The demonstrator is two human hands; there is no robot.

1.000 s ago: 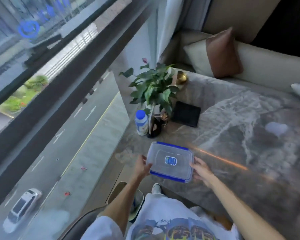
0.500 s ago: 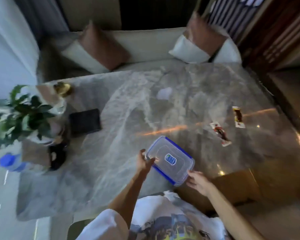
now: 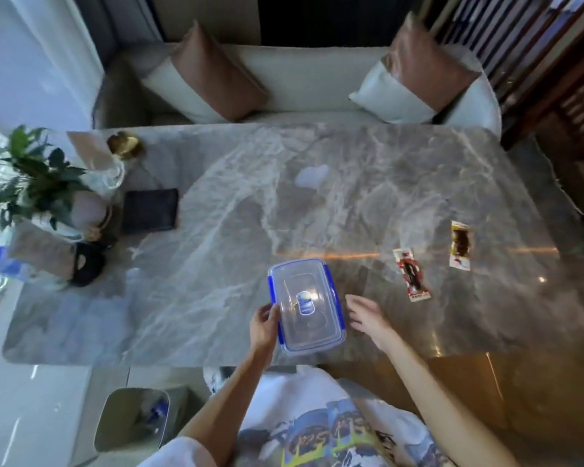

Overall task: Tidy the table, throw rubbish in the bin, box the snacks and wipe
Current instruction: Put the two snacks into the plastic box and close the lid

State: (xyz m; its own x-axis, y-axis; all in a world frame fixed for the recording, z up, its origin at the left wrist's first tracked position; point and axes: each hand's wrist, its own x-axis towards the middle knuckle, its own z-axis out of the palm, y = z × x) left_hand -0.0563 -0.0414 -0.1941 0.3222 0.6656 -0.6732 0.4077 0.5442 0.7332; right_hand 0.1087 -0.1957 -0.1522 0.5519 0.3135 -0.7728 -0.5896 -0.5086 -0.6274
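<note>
We judge the clear, blue-clipped plastic box (image 3: 305, 305) light, rigid and slippery; left hand (image 3: 265, 326) grips its long edge, right hand (image 3: 368, 315) hovers spread.

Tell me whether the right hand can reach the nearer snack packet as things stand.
Probably yes. The right hand is open and free beside the lidded box, and the nearer snack packet lies flat on bare table just to its right, with nothing between them.
</note>
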